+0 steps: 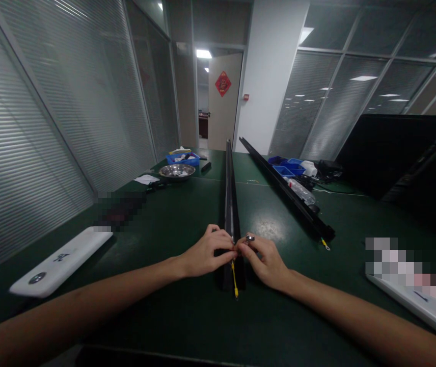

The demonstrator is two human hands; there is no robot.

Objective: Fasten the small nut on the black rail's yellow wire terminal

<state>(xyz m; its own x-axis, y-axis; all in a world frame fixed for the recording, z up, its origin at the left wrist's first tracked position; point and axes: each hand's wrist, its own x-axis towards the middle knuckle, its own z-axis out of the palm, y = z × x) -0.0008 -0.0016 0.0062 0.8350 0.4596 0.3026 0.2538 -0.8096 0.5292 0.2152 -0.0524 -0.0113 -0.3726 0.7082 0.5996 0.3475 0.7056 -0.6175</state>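
Observation:
A long black metal rail runs away from me down the middle of the green table. Over its near end, the thumbs and fingertips of my left hand and my right hand meet in a pinch. What sits between them is too small and covered to make out. Just below the fingertips, a short yellow wire with a terminal at its end lies along the rail. My right hand wears a ring with a dark face.
A second black rail, with a yellow wire and ring terminal, lies at right. Behind it are blue bins and a plastic bottle. A metal bowl and blue tray stand far left; a white device lies nearer.

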